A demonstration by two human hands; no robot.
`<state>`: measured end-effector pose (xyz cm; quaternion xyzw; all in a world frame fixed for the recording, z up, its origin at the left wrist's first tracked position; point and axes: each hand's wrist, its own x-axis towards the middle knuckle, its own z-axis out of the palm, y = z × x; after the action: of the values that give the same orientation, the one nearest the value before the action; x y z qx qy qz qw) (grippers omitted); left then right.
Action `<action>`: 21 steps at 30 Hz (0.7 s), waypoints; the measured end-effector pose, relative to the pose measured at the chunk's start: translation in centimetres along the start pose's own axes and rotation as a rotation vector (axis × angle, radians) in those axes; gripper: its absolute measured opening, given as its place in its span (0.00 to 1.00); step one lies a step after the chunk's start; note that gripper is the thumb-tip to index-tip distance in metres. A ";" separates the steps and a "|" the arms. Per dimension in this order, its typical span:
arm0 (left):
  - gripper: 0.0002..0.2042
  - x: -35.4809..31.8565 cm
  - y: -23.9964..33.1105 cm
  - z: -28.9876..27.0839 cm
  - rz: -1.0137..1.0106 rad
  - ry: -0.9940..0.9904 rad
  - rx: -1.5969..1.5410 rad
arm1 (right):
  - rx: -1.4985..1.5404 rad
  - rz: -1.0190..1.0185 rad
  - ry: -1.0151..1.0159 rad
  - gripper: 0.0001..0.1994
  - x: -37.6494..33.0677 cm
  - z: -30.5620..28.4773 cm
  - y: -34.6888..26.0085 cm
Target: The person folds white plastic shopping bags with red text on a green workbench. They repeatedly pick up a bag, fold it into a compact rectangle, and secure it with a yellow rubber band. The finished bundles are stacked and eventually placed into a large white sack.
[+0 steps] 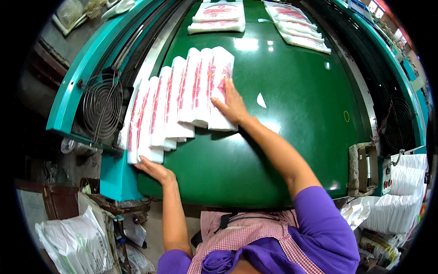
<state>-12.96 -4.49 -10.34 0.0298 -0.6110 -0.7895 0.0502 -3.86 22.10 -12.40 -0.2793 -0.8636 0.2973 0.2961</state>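
Note:
A row of white plastic bag bundles (182, 91) with red print lies fanned out and overlapping on the left half of a green belt (292, 150). Each bundle is folded into a long strip. My right hand (232, 105) rests on the rightmost bundle, thumb and fingers apart, pressing its right side. At the lower end of the leftmost bundles is my left hand (157, 171), its outstretched fingers touching their bottom edge; some fingertips are hidden there.
Flatter bag stacks (216, 25) lie at the belt's far middle, with more stacks (299, 29) at far right. A white scrap (261, 100) and a yellow rubber band (346, 116) lie on the belt. A wire-guarded fan (102, 105) flanks the left side; a control box (387, 176) sits at right.

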 end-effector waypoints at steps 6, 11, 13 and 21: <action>0.37 7.4 -3.5 10.3 -0.203 -0.511 -0.089 | 0.082 -0.069 0.009 0.42 2.5 1.0 -0.7; 0.32 2.9 -0.8 17.4 0.946 -0.721 0.564 | -0.315 -0.252 -0.247 0.31 5.5 -3.1 5.6; 0.25 0.5 -1.0 18.2 1.401 -1.070 0.856 | -0.411 -0.287 -0.116 0.21 6.6 -4.9 9.9; 0.13 0.5 -6.2 19.0 1.346 -1.020 0.914 | -0.893 0.119 0.266 0.17 14.1 -18.1 25.9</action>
<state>-15.78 15.29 -11.59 -0.6578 -0.6972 -0.1986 0.2045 6.92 54.93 -13.44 -0.4640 -0.8442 -0.1252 0.2374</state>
